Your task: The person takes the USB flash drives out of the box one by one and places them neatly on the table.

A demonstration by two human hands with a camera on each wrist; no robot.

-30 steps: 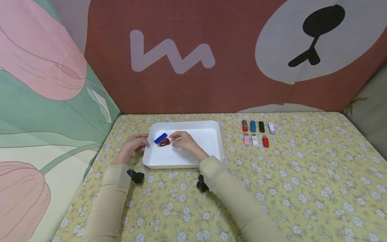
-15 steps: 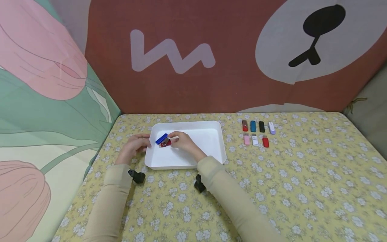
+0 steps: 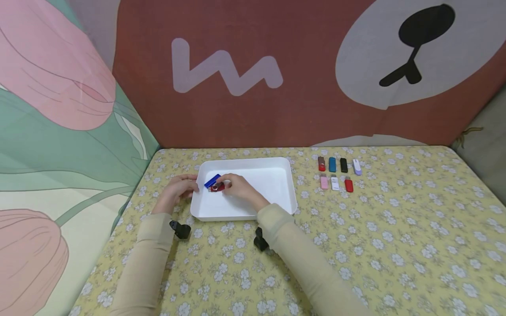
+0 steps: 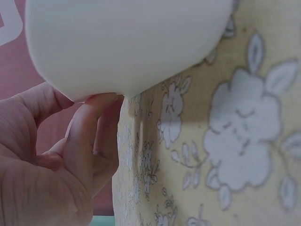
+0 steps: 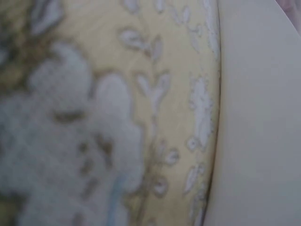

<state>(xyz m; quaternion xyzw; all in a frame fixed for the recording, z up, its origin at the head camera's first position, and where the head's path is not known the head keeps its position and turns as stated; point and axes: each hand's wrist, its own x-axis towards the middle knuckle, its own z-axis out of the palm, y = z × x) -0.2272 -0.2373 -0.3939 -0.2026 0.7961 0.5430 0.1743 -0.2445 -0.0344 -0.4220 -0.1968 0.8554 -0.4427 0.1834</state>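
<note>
A shallow white tray (image 3: 261, 193) lies on the table, and at its left end are a blue USB flash drive (image 3: 212, 181) and a red USB flash drive with a metal swivel cover (image 3: 215, 188), close together. My right hand (image 3: 239, 186) reaches over the tray, thumb and fingers pinching the right end of the red drive and partly covering it. My left hand (image 3: 178, 190) holds the tray's left side. In the left wrist view, bent fingers of the left hand (image 4: 70, 136) meet the tray's edge. No part of the right hand is recognisable in the right wrist view.
To the right of the tray, several USB flash drives stand in two rows, among them a teal one (image 3: 332, 165), a black one (image 3: 344, 165) and a pink one (image 3: 324, 182). A yellow floral cloth (image 3: 395, 237) covers the table. Behind it rises a printed backdrop (image 3: 245, 118).
The tray and drives have shifted slightly right. My right hand has moved a little left, its fingers closing on the red drive. My left hand stays at the tray's side.
</note>
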